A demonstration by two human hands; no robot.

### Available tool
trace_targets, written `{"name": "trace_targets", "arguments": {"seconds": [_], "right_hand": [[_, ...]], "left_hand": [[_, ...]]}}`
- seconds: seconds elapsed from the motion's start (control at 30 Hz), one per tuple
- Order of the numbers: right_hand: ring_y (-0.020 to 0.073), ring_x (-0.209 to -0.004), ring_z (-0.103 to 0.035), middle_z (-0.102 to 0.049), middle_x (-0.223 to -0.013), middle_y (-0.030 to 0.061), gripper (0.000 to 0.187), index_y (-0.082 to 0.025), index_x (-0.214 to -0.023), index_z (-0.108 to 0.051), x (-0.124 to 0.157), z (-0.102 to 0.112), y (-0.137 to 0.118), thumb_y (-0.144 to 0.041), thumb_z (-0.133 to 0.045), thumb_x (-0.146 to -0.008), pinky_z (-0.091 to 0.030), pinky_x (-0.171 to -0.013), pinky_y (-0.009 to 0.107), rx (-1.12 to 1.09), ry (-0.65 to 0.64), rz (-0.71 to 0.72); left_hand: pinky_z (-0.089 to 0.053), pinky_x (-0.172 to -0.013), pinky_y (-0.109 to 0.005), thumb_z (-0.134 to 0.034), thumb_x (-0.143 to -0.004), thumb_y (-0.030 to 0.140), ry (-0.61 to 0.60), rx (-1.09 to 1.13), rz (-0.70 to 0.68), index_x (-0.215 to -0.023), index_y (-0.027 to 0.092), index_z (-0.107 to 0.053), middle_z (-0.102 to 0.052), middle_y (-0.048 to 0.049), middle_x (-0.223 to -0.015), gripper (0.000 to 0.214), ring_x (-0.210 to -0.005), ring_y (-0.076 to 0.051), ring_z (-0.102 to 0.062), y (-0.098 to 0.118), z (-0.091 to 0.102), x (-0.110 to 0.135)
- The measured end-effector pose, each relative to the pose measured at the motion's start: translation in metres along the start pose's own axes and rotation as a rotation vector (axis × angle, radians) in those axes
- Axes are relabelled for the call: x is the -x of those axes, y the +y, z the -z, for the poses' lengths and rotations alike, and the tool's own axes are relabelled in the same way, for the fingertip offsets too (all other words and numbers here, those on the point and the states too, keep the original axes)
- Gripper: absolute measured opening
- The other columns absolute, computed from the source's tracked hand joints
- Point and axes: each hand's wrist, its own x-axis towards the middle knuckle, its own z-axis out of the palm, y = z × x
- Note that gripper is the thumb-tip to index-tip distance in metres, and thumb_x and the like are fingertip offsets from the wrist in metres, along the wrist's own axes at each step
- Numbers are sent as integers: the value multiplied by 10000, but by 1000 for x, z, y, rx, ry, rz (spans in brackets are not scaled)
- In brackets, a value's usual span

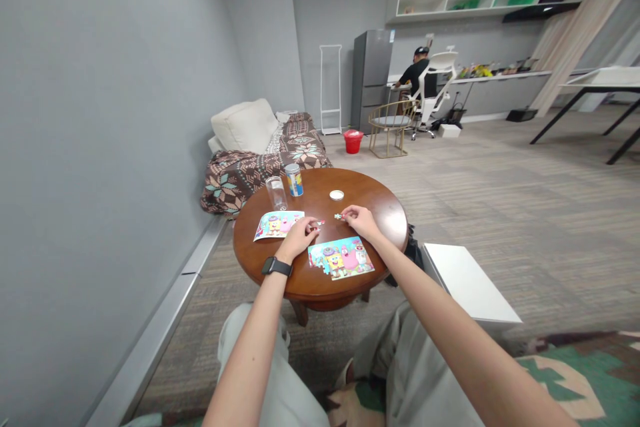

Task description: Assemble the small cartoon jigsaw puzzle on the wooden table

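A partly assembled jigsaw puzzle (345,259) with cartoon figures lies near the front of the round wooden table; its lower left edge is ragged. My left hand (299,237), with a black watch on the wrist, is just above the puzzle's left end. Its fingers are bent together around a small puzzle piece (316,229), and another loose piece (321,221) lies beside the fingertips. My right hand (362,221) pinches a small puzzle piece (343,217) beyond the puzzle. The printed reference picture (274,224) rests at left, its right part behind my left hand.
On the round table (330,180) stand a clear glass (277,193) and a printed can (295,181); a white round lid (337,195) lies flat. A covered sofa (300,137) adjoins the far left. A white box (470,280) stands at right. Someone in black (416,73) sits far back.
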Motion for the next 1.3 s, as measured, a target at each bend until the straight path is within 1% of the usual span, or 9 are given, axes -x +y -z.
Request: {"name": "trace_targets", "arguments": {"seconds": [0.3, 0.5, 0.6, 0.67, 0.77, 0.9, 1.07, 1.2, 1.3], "right_hand": [[157, -644, -585, -623, -662, -7, 138, -209, -654, -581, -1, 2, 3, -117, -479, -643, -463, -693, 282, 90, 73, 87], [153, -650, -582, -631, -707, 6, 151, -204, -667, -618, 0, 1, 3, -127, -488, -651, -472, -701, 285, 85, 91, 96], [152, -674, -597, -667, -745, 16, 163, -203, -708, -670, 0, 1, 2, -150, -519, -680, -481, -702, 277, 77, 87, 94], [151, -662, -600, -673, -723, 9, 179, -203, -794, -707, 0, 1, 2, -181, -552, -706, -480, -684, 272, 73, 62, 68], [147, -634, -598, -661, -687, -7, 198, -201, -875, -715, 0, 1, 1, -214, -587, -724, -473, -658, 267, 77, 64, 39], [146, -644, -630, -673, -673, -4, 99, -199, -742, -673, 0, 1, 2, -182, -577, -724, -491, -665, 258, 69, 40, 22], [131, -616, -661, -698, -704, -6, 206, -198, -843, -669, 1, 0, 1, -121, -526, -716, -516, -645, 242, -69, -2, -31], [153, -648, -670, -702, -675, 9, 142, -197, -685, -637, 2, 1, -1, -107, -529, -669, -508, -658, 248, -36, -9, -43], [159, -644, -659, -684, -642, -1, 131, -202, -643, -612, 3, 2, -2, -113, -517, -651, -494, -660, 252, -3, 13, -12]], "left_hand": [[-489, -761, -306, -653, -795, 172, 2, 49, 20, -1082, 165, -603, -627, -21, -860, 291, -749, -158, -579, -3, -1, -1], [-477, -757, -304, -639, -796, 163, 14, 27, 6, -1076, 162, -623, -601, -21, -851, 280, -763, -164, -569, -5, -1, -1], [-477, -749, -305, -620, -805, 167, -3, 8, 14, -981, 157, -655, -599, -25, -817, 179, -745, -167, -572, -3, 0, -1], [-479, -750, -307, -608, -819, 191, -11, -8, 10, -884, 162, -666, -612, -37, -829, 92, -746, -168, -578, -2, 0, -1], [-480, -752, -309, -592, -842, 233, -4, -9, 11, -898, 173, -665, -640, -44, -859, 109, -752, -171, -584, 0, 1, 0], [-477, -736, -301, -557, -859, 214, 1, 2, 44, -990, 177, -645, -651, -34, -832, 162, -746, -169, -592, 2, 3, 1], [-476, -728, -295, -509, -846, 131, -5, 4, 68, -1005, 182, -630, -650, -20, -796, 205, -735, -168, -604, 6, 5, 2], [-472, -730, -293, -498, -853, 126, -9, -2, 75, -1006, 184, -623, -634, -12, -775, 206, -734, -170, -605, 7, 5, 2], [-470, -741, -295, -493, -846, 107, -1, -15, 56, -993, 183, -616, -624, -12, -790, 206, -738, -168, -595, 5, 5, 2]]}}
